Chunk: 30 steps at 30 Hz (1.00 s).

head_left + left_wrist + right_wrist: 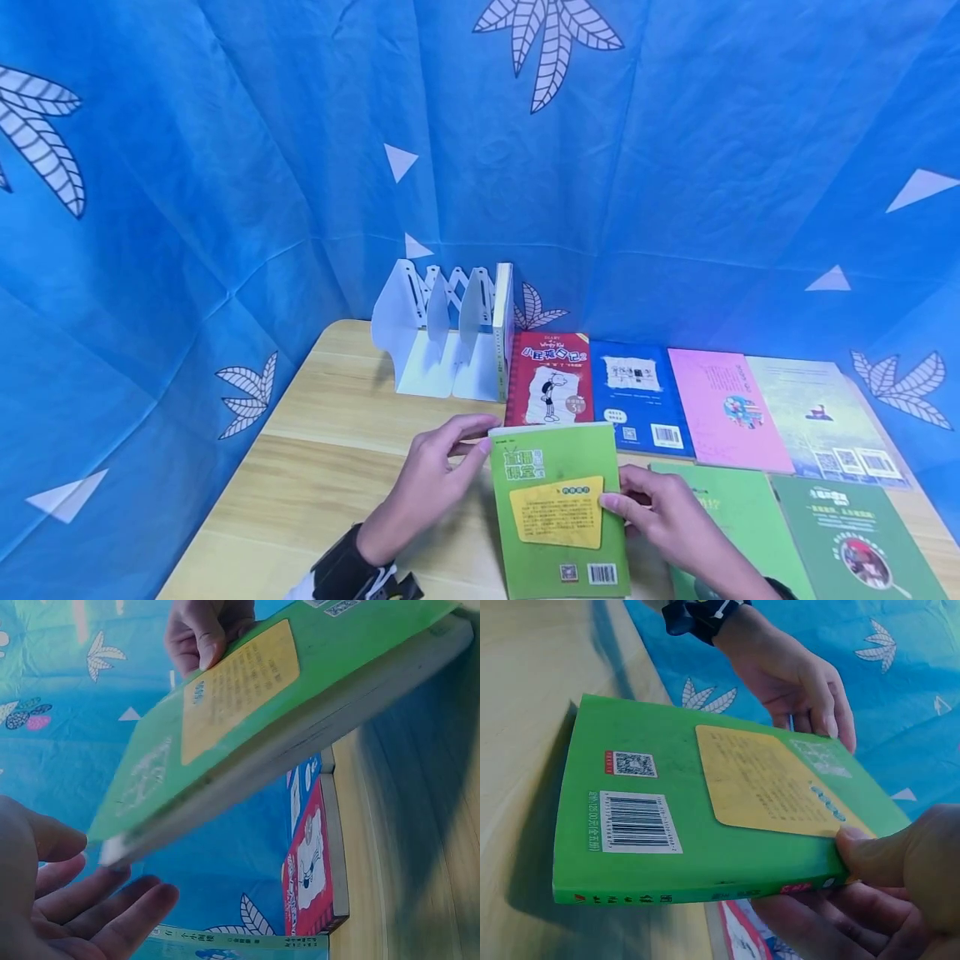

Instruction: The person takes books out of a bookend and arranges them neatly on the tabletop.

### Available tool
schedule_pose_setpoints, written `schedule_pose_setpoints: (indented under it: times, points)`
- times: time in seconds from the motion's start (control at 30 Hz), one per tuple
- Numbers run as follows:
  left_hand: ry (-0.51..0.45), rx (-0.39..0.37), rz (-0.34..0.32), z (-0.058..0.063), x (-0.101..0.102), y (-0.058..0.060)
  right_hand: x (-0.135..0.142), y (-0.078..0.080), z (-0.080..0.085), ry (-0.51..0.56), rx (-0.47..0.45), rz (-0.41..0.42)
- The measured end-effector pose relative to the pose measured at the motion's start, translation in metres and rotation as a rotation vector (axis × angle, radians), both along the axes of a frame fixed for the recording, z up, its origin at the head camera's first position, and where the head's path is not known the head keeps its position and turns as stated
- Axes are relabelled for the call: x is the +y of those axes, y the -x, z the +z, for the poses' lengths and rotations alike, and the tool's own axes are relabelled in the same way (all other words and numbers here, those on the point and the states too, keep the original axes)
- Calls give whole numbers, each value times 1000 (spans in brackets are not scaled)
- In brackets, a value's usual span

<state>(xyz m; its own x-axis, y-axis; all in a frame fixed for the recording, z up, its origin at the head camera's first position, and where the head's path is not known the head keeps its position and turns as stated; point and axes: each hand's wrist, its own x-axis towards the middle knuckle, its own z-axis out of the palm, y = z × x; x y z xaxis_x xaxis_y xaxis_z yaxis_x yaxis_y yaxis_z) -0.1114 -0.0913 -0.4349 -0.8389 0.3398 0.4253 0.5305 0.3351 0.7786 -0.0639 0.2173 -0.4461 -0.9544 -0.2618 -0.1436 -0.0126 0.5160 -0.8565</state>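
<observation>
A green book (558, 517) with a yellow text panel and a barcode is held up off the table, tilted. My right hand (667, 517) grips its right edge, thumb on the cover and fingers underneath, as the right wrist view also shows. At the book's upper left corner is my left hand (431, 479). In the left wrist view the left hand's fingers (127, 900) are loosely spread around that corner; whether they touch it is hard to tell. A white expandable book rack (423, 358) stands behind, with one book (502, 333) upright at its right end.
Lying right of the rack are a red book (551, 367), a blue book (648, 417), a pink book (731, 417) and a pale yellow-blue book (817, 400). Nearer lie a light green book (750, 508) and a dark green book (862, 517). A blue curtain (525, 167) hangs behind the wooden table (337, 417).
</observation>
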Motion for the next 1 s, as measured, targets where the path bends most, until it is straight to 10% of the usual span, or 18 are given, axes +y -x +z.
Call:
schedule_pose_setpoints:
  times: [0.67, 1.0]
  points:
    - [32, 4, 63, -2, 3, 10, -7, -3, -15, -346, -47, -219]
    - [40, -15, 83, -1, 1, 11, 2, -4, -21, -546, -19, -162]
